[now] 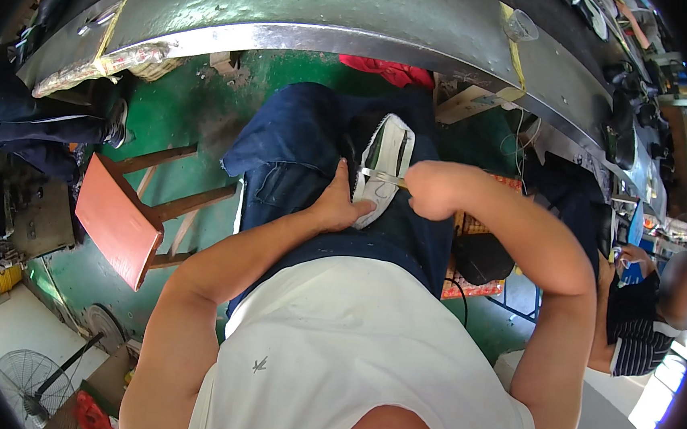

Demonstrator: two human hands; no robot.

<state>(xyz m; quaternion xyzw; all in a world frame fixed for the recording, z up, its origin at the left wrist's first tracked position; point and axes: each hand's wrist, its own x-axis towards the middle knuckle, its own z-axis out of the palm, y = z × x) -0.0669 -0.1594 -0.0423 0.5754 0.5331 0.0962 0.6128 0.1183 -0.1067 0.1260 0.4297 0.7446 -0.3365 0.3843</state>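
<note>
A shoe (395, 148) with a black upper and a pale, dark-patched underside lies sole-up across my lap. My left hand (340, 202) grips its near end from the left, thumb over the edge of the underside. From the right, my right hand (434, 190) is closed around a short hand tool (385, 177) with a silvery metal end. That metal end lies across the middle of the shoe's underside. My fist hides most of the tool's handle, so its exact kind cannot be told.
A long metal-topped bench (319, 7) spans the far side. At left stand a wooden stool (121, 217) with a pinkish top and a fan (33, 384). A black rounded item (483, 258) is beside my right thigh. Another person (634, 318) is at far right.
</note>
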